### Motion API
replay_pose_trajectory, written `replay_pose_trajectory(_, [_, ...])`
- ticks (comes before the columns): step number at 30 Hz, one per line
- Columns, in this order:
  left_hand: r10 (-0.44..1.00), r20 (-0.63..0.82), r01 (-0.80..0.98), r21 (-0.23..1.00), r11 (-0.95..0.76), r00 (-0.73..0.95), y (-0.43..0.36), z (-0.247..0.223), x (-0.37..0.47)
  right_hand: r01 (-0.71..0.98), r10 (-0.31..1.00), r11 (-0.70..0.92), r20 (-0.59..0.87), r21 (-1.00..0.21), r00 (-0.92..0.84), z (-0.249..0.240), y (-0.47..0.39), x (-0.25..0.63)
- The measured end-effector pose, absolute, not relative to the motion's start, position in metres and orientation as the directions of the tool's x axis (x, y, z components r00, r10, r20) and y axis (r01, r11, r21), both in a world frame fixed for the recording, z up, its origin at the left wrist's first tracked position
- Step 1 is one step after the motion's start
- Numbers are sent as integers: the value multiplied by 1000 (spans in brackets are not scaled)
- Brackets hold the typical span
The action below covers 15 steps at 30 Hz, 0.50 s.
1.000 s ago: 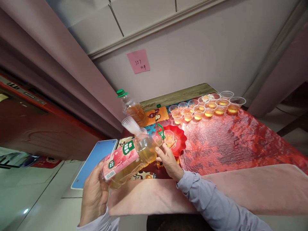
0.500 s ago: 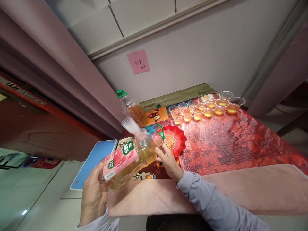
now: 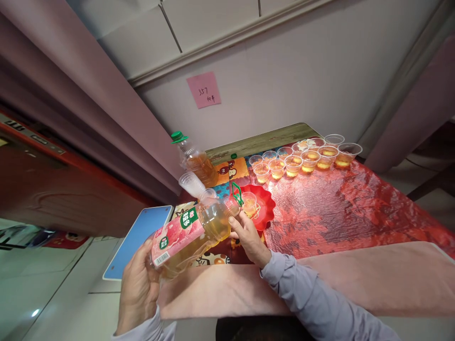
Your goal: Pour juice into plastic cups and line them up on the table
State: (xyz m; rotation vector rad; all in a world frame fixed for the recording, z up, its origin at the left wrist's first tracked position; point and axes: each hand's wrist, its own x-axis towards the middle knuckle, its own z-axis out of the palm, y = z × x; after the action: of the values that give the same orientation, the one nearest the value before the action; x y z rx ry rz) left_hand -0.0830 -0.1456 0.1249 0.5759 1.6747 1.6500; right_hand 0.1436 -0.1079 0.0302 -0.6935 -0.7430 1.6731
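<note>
A large clear juice bottle (image 3: pixel 177 234) with a pink label and pale amber juice lies tilted across my two hands, its neck towards the right. My left hand (image 3: pixel 137 279) wraps round its base. The fingers of my right hand (image 3: pixel 247 237) close on the neck, just below the mouth. A green ring (image 3: pixel 237 194) stands up at the neck. Right by the mouth, a clear plastic cup (image 3: pixel 249 202) sits in a red scalloped dish (image 3: pixel 268 213). Whether juice is flowing into this cup I cannot make out.
Two rows of clear cups with amber juice (image 3: pixel 293 166) stand at the back right. At the back left are a green-capped jug (image 3: pixel 199 163) and a tilted stack of clear cups (image 3: pixel 192 184). A small green cap (image 3: pixel 233 156) lies behind. A pink cloth (image 3: pixel 373 279) covers the front edge.
Almost nothing differs. The bottle and both hands keep their places, and the whole view has shifted very slightly.
</note>
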Motion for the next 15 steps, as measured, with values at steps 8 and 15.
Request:
replay_pose_trajectory(8, [734, -172, -161, 983, 86, -657, -146, 125, -82, -624, 978, -181, -69, -760, -199, 30, -108, 143])
replay_pose_trajectory(15, [740, -183, -175, 980, 90, -647, -145, 122, -85, -615, 979, -176, -70, -769, -193, 32, -108, 144])
